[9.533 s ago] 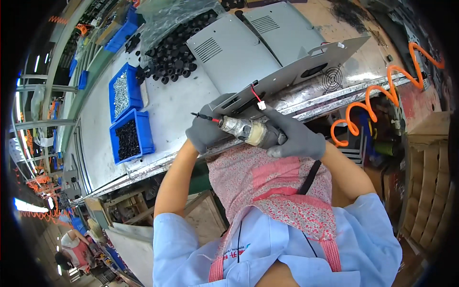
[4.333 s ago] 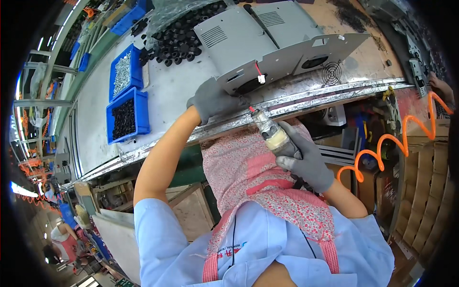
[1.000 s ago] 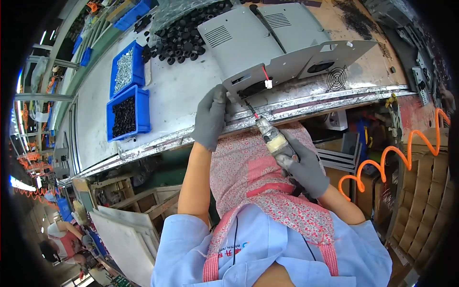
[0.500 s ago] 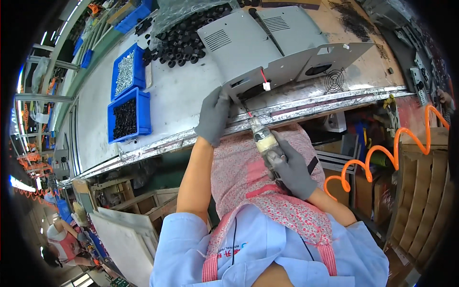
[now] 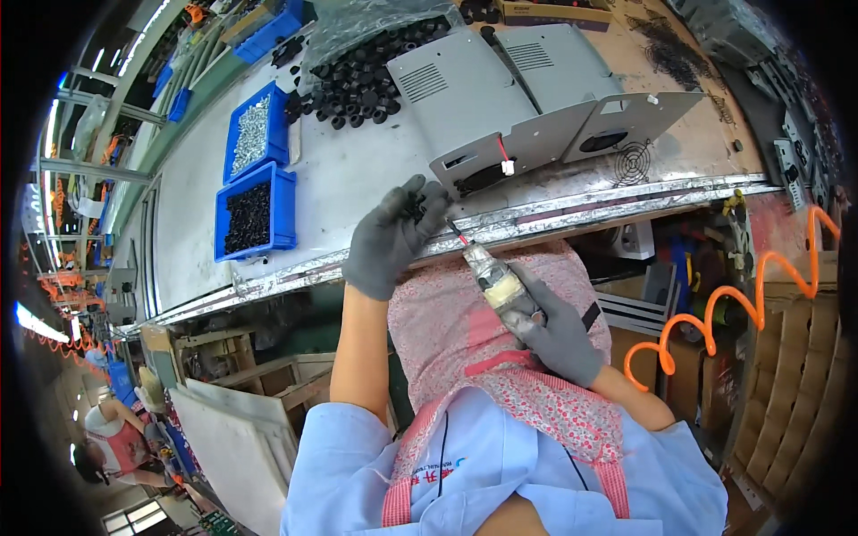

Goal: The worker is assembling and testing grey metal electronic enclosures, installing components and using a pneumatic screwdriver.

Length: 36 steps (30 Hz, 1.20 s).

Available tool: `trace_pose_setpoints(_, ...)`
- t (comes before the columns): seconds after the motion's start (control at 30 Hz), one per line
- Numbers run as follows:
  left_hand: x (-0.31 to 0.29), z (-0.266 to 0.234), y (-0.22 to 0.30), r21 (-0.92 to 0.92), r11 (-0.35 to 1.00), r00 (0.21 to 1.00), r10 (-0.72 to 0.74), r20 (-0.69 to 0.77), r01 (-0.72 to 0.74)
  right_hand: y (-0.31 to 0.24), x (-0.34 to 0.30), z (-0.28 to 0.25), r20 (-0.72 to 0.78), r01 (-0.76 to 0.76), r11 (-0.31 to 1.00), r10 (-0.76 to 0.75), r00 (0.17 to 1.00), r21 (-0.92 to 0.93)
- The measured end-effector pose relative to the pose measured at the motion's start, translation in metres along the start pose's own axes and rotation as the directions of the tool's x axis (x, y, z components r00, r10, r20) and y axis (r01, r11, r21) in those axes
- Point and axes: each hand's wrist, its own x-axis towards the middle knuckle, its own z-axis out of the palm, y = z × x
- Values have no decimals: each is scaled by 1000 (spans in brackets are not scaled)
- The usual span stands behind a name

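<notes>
My left hand, in a grey glove, is turned palm up with curled fingers holding a few small black screws. It is just left of the near corner of a grey metal housing with vent slots. My right hand, also gloved, grips a worn, tape-wrapped power screwdriver. The driver's thin bit points up and left, its tip close to my left fingers. A red wire with a white connector hangs from the housing, by a dark round opening. A second grey housing stands beside it.
Left on the bench are a blue bin of black screws and a blue bin of silver fasteners. Black caps lie piled behind. A wire fan guard rests near the edge. An orange coiled hose hangs at right.
My left hand has come off the housing's corner and turned palm up, showing the black screws. The screwdriver's tip now sits apart from the housing. The whole view has shifted slightly.
</notes>
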Motion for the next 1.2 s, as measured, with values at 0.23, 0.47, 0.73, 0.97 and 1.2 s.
trace_pose_setpoints(0.23,-15,-7,-4,162,985,998,-51,-39,56,-15,3,-4,46,28,999,-30,998,36)
trace_pose_setpoints(0.47,-15,0,-19,278,960,999,-27,-31,35,-15,7,-1,53,39,999,-37,998,-25)
trace_pose_setpoints(0.73,-15,6,-18,386,923,999,-28,23,16,-15,6,-1,54,0,999,-1,999,32)
trace_pose_setpoints(0.97,-15,11,-16,537,843,999,-3,47,-23,-9,7,-2,61,31,1000,-31,998,-4)
trace_pose_setpoints(1.2,-14,10,-20,482,876,999,22,27,-32,-14,3,-4,89,-30,989,17,996,148)
